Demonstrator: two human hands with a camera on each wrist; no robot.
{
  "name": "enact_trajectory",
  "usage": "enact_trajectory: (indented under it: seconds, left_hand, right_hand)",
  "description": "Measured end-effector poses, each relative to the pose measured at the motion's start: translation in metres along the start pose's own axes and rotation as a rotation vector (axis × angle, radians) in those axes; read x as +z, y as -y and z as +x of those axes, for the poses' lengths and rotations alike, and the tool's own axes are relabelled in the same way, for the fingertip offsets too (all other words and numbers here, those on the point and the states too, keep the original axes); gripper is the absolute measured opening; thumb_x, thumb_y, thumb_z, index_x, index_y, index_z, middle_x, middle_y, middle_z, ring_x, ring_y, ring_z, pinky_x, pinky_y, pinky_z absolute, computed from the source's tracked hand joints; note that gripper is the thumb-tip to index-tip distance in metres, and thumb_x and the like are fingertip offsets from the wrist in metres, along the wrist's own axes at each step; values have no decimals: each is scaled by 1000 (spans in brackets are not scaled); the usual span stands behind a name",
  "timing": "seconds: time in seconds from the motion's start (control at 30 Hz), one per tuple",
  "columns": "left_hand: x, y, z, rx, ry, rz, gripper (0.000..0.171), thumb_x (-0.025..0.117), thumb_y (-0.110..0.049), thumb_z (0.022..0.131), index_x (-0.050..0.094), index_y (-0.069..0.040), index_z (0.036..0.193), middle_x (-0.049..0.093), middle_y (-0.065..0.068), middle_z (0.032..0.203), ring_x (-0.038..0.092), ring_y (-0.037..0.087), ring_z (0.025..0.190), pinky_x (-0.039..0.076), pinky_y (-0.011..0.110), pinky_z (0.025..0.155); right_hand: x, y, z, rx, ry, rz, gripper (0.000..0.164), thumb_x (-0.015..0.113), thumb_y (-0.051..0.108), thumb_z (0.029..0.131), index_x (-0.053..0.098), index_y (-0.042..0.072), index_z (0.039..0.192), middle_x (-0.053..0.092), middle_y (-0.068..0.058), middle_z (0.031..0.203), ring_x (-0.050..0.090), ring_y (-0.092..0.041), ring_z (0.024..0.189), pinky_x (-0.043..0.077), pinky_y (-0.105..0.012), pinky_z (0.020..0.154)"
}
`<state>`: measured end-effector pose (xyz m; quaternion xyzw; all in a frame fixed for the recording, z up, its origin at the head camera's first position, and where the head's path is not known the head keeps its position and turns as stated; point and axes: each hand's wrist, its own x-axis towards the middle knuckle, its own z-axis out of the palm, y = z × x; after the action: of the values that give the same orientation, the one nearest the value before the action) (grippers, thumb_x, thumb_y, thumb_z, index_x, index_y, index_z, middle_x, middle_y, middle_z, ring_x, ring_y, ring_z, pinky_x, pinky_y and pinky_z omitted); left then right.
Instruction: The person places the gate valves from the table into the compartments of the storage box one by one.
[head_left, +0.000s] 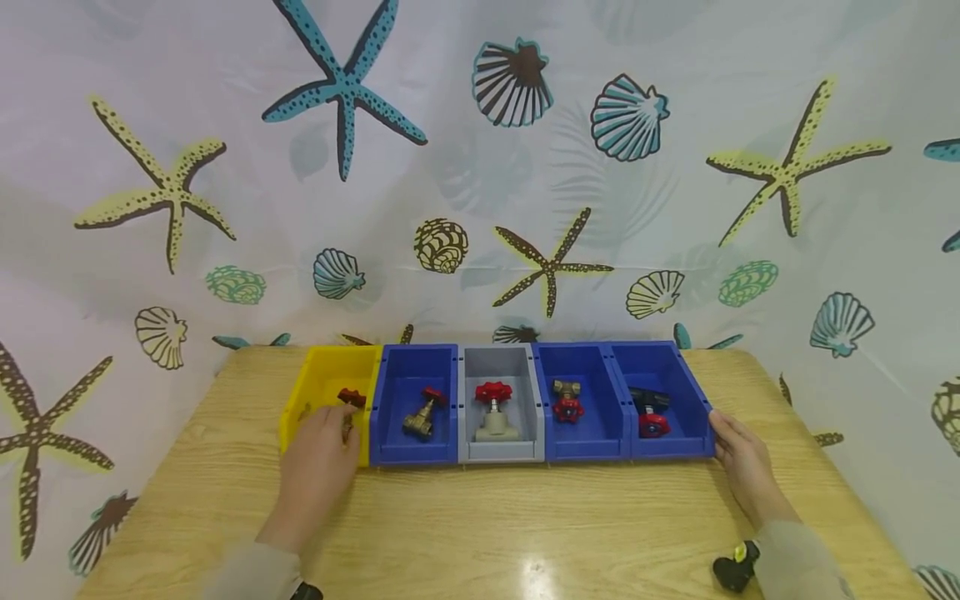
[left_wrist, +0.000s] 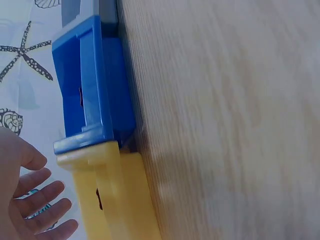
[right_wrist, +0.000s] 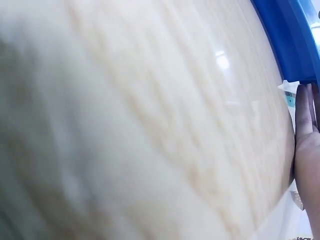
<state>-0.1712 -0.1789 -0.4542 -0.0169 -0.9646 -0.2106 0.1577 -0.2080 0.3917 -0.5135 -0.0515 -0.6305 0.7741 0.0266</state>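
In the head view my left hand [head_left: 321,446] is over the yellow bin [head_left: 294,398], partly covering a brass valve with a red handwheel [head_left: 351,397]. The left wrist view shows that hand's fingers [left_wrist: 47,192] loosely spread beside the yellow bin, with no object visible in them. My right hand [head_left: 742,462] touches the outer side of the rightmost blue bin [head_left: 701,417] with straight fingers. Inside that bin lies a black valve [head_left: 649,398] with a red handwheel. A brass valve [head_left: 420,421] lies in the left blue bin [head_left: 415,367].
A grey bin [head_left: 497,358] in the middle holds a beige valve [head_left: 495,423]. Right of it, a blue bin [head_left: 573,358] holds a brass valve [head_left: 567,400]. The bins stand side by side on a wooden table [head_left: 480,525], before a curtain [head_left: 450,183] printed with starfish and shells.
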Motion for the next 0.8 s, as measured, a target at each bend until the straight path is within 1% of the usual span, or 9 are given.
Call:
enact_trajectory:
  seconds: [0.1, 0.2, 0.27, 0.33, 0.4, 0.5, 0.6, 0.7, 0.8]
  left_hand:
    - [1, -7, -7, -42, 34, -11, 32, 63, -16, 96, 63, 2, 123, 63, 21, 119, 60, 38, 109, 53, 54, 86]
    - [1, -13, -14, -68, 50, -32, 33, 63, -19, 97, 64, 0, 123, 62, 20, 123, 59, 39, 113, 54, 55, 84]
    - [2, -16, -19, -73, 50, -38, 33, 64, -20, 96, 64, -1, 123, 62, 20, 124, 59, 39, 112, 56, 55, 79]
    - [3, -19, -24, -74, 56, -49, 33, 65, -21, 96, 64, -3, 123, 63, 19, 123, 60, 39, 110, 56, 54, 77]
    - [4, -22, -28, -67, 73, -63, 34, 66, -20, 95, 64, -3, 124, 62, 19, 125, 60, 39, 111, 55, 55, 79]
    - [6, -27, -35, -47, 108, -82, 35, 67, -20, 95, 63, -5, 126, 62, 17, 126, 59, 37, 113, 53, 55, 85]
    - [9, -30, -40, -18, 133, -91, 35, 68, -19, 94, 63, -6, 126, 61, 16, 127, 58, 37, 115, 52, 55, 89]
    - [11, -34, -45, 14, 142, -97, 34, 68, -18, 94, 63, -7, 126, 61, 15, 127, 58, 36, 115, 52, 55, 89]
    - [12, -37, -48, 30, 157, -96, 34, 68, -17, 94, 62, -7, 126, 60, 15, 127, 57, 35, 116, 51, 54, 91]
  right_hand:
    - [2, -2, -2, 5, -8, -41, 13, 54, 26, 104, 66, 31, 104, 63, 25, 104, 58, 10, 99, 47, -9, 84]
    - [5, -4, -5, 9, -23, -71, 10, 53, 28, 104, 60, 27, 111, 61, 28, 104, 56, 13, 100, 46, -8, 86]
    - [7, -4, -6, 20, -44, -96, 30, 52, 30, 104, 53, 17, 131, 59, 28, 107, 56, 14, 99, 46, -8, 87]
    - [7, -3, -8, 43, -65, -156, 55, 51, 35, 104, 38, 5, 148, 60, 13, 125, 55, 16, 98, 45, -7, 88]
    - [8, 0, -9, 71, -73, -238, 75, 49, 42, 103, 22, -6, 154, 49, -5, 144, 52, 20, 96, 44, -5, 87]
    - [8, 3, -11, 80, -78, -355, 82, 48, 47, 102, 16, -7, 154, 27, -19, 156, 51, 21, 93, 45, -6, 86]
    - [6, 6, -15, 35, -83, -378, 77, 50, 44, 102, 22, -8, 153, 52, 2, 139, 54, 18, 94, 48, -8, 84]
    - [3, 8, -22, -50, -83, -303, 69, 52, 35, 103, 28, -9, 151, 58, 24, 115, 59, 12, 97, 51, -12, 83]
    - [1, 10, -30, -127, -65, -216, 61, 53, 27, 104, 32, -8, 150, 64, 23, 113, 61, 7, 102, 51, -14, 85]
